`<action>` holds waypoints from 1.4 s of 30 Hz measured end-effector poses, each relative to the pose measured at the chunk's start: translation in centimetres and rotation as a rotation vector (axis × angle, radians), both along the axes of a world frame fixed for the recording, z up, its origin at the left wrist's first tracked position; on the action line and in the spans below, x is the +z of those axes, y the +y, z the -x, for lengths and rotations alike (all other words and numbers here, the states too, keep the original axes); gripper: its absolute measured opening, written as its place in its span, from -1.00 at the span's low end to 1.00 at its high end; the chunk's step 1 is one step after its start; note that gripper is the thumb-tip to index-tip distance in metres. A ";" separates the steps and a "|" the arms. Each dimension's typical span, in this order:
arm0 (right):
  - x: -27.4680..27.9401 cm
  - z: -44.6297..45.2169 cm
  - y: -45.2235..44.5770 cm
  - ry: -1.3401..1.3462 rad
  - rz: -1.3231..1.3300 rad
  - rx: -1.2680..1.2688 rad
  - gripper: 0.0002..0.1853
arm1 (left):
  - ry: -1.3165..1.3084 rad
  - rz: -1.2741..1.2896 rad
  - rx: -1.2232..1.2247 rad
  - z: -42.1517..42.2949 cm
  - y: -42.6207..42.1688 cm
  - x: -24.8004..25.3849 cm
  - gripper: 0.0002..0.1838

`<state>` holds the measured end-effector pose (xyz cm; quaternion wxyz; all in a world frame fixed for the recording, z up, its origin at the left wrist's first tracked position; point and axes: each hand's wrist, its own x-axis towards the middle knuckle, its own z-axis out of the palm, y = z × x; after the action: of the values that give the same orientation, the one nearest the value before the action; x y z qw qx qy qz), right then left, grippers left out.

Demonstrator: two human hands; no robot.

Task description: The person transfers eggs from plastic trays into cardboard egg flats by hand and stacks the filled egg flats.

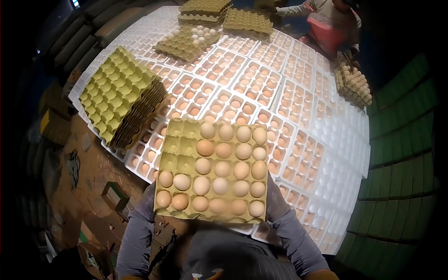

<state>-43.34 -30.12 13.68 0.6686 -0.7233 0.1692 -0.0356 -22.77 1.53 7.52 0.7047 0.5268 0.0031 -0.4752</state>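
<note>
A yellowish pulp egg tray [175, 161] is held level in front of my body, over the near edge of the table. Brown and pale eggs [220, 169] fill most of it, while several cups at its upper left have none. My left hand [150, 198] grips the tray's left side, and my right hand [276, 204] grips the right side. Fingers of both hands are hidden under and behind the tray. Just beyond it lie white foam egg trays [228, 112] filled with eggs. To the left stands a tall stack of egg trays [114, 95].
More pulp trays [247, 22] are stacked at the far edge, near a part-filled tray [189, 42]. A person [329, 25] stands at the far right by a loaded egg tray [353, 79]. Green stacked panels [396, 163] line the right side. Open cardboard boxes [115, 196] lie on the floor.
</note>
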 end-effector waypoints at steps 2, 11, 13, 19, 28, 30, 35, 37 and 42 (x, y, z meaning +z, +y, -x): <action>-1.4 0.9 -1.9 0.000 -0.026 0.027 -0.33 | -0.075 -0.082 -0.019 1.0 0.2 -1.3 -0.39; -0.8 -7.3 -10.7 -0.175 0.790 -0.058 -0.45 | -1.729 -0.441 -0.376 -6.4 -13.7 9.2 -0.57; -1.6 -8.5 -11.6 -0.153 0.971 0.122 -0.42 | -1.814 -0.432 -0.475 -7.0 -16.2 7.5 -0.55; 2.0 -9.1 -11.3 -0.109 -0.055 -0.258 -0.51 | -1.174 -0.114 -0.306 -8.2 -17.2 7.8 -0.63; 4.6 -14.5 -9.0 0.445 1.027 0.405 -0.40 | -1.542 -0.589 -0.690 -5.4 -22.2 8.7 -0.46; 5.1 -13.6 -10.0 0.404 0.687 0.238 -0.46 | -1.395 -0.479 -0.649 -5.8 -21.9 8.2 -0.50; 4.4 -12.3 -9.7 -0.113 0.159 0.304 -0.64 | -0.346 0.089 -0.253 -8.3 -16.5 10.8 -0.62; 6.8 -13.1 -5.1 0.215 0.666 0.460 -0.65 | -1.010 -0.059 -0.460 -8.8 -15.1 9.2 -0.58; 2.1 -13.9 -2.1 0.071 1.310 0.472 -0.78 | -1.726 -0.822 -0.776 -3.3 -15.5 9.6 -0.49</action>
<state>-29.42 -32.23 15.81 0.0783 -0.9958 -0.0271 0.0397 -19.46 -13.97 17.07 0.0306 0.8535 -0.5120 -0.0921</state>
